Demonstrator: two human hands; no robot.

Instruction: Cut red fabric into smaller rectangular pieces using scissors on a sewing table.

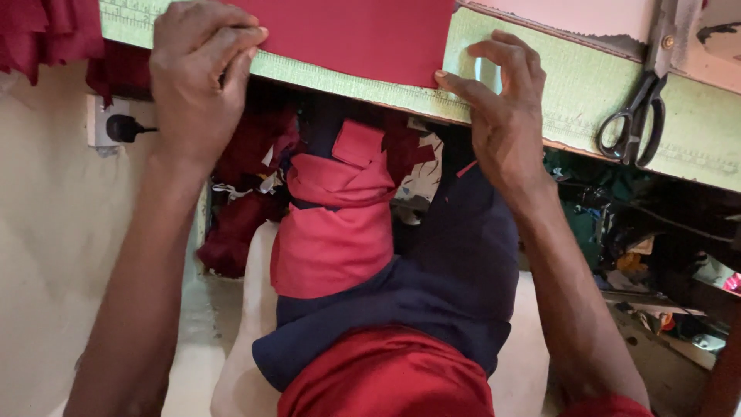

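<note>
While both hands rest on the far edge of the green table (563, 85), the left hand (197, 85) curls its fingers together over the left side of the red cloth (363, 35). The right hand (505, 116) pinches the cloth's right corner between thumb and bent fingers. Black scissors (637, 116) lie on the table, far right. A folded red piece (336, 232) sits on the lap, near.
</note>
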